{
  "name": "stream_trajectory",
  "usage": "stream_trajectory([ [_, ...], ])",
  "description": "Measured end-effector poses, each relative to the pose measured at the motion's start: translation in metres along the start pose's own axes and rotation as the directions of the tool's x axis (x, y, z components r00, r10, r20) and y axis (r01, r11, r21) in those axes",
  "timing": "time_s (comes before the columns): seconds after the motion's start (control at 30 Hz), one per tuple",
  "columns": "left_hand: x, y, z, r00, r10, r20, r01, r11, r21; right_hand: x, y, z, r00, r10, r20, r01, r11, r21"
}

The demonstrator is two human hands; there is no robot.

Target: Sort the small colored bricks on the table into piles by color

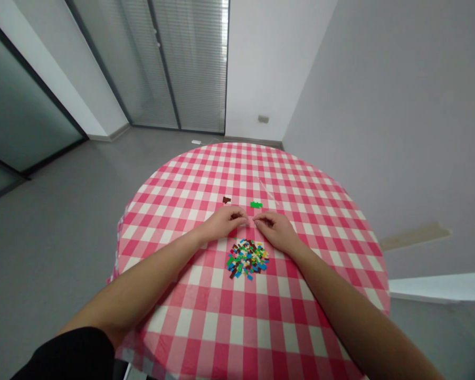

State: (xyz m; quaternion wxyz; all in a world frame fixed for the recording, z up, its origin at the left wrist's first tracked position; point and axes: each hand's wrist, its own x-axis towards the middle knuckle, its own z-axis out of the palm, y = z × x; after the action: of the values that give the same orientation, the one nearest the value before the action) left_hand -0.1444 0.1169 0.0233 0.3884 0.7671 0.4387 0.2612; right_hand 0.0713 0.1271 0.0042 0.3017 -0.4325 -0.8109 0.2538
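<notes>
A pile of small colored bricks [247,259] in blue, green, brown, yellow and white lies on the checked cloth, just nearer than my hands. My left hand [226,221] is curled with its fingertips close together; whatever it pinches, if anything, is too small to make out. Facing it, my right hand [275,229] has its thumb and fingers brought together, its contents also unclear. A narrow gap separates the two hands. Beyond my left hand lies a small brown piece [226,200]. A green piece [256,205] rests beyond the gap, nearer my right hand.
The round table [206,327] wears a red and white checked cloth. A thin, pale clear strip [269,191] lies behind the green piece. Glass partitions [193,63] stand beyond the table, and a wall [399,132] rises at the right.
</notes>
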Motion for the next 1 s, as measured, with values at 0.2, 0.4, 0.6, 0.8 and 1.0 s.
stream_trajectory([
  [0.2,0.003,-0.016,0.001,0.992,-0.080,-0.102,0.049,0.959,-0.281,-0.001,-0.004,0.000,1.000,-0.007,-0.027,0.007,1.000,-0.009],
  [0.4,0.003,-0.016,0.004,0.994,-0.081,-0.072,0.039,0.886,-0.461,-0.003,-0.010,0.000,0.993,-0.072,-0.092,0.071,0.997,-0.017],
  [0.6,0.004,-0.018,0.008,0.997,-0.045,-0.055,0.006,0.822,-0.569,-0.005,-0.016,0.001,0.983,-0.162,-0.086,0.159,0.986,-0.049],
  [0.8,0.005,-0.019,0.011,0.996,-0.070,-0.060,0.018,0.786,-0.618,-0.005,-0.016,0.003,0.972,-0.212,-0.106,0.209,0.977,-0.035],
  [1.0,0.004,-0.016,0.010,0.995,-0.074,-0.061,0.023,0.803,-0.595,-0.004,-0.014,0.003,0.962,-0.251,-0.105,0.247,0.968,-0.048],
])
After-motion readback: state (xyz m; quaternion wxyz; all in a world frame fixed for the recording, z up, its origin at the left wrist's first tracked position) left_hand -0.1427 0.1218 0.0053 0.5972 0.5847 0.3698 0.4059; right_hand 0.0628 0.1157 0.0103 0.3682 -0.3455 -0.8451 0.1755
